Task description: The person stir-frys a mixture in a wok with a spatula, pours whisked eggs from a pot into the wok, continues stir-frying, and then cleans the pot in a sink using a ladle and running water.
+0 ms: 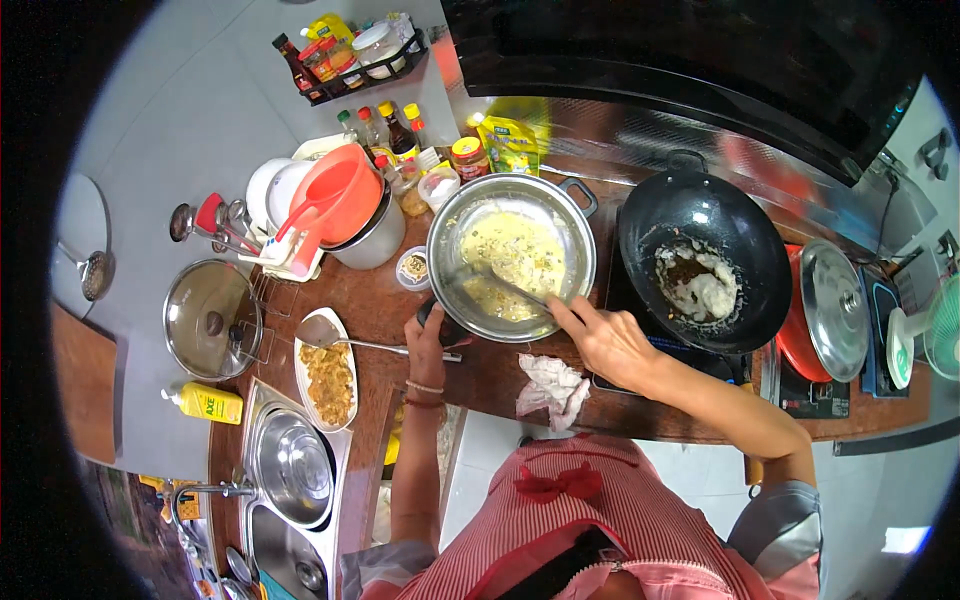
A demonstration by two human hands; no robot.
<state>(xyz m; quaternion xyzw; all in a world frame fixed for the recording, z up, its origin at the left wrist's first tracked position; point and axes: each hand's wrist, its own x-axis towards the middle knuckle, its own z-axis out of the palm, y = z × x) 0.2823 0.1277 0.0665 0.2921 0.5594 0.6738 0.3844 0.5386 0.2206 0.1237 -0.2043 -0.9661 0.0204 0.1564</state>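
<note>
A steel pot [440, 225] holding a yellow, speckled egg-like mixture [510, 250] stands in the middle of the counter. My left hand [424, 335] is closed round its black handle at the lower left. Over the pot's near right rim, my right hand [600, 340] grips a thin metal spoon [515, 285]; its head is blurred by motion in the mixture. Right of the pot, a black wok [760, 235] on the cooktop contains dark oil and a whitish mass [710, 292]. A crumpled cloth [552, 388] lies near my right wrist.
Left of my left hand is a white plate of browned food [328, 385], with a metal turner [385, 347] across its end. Bottles [400, 135] and jars line the back. A sink [290, 540] is at lower left; a lidded red pot [795, 330] stands right.
</note>
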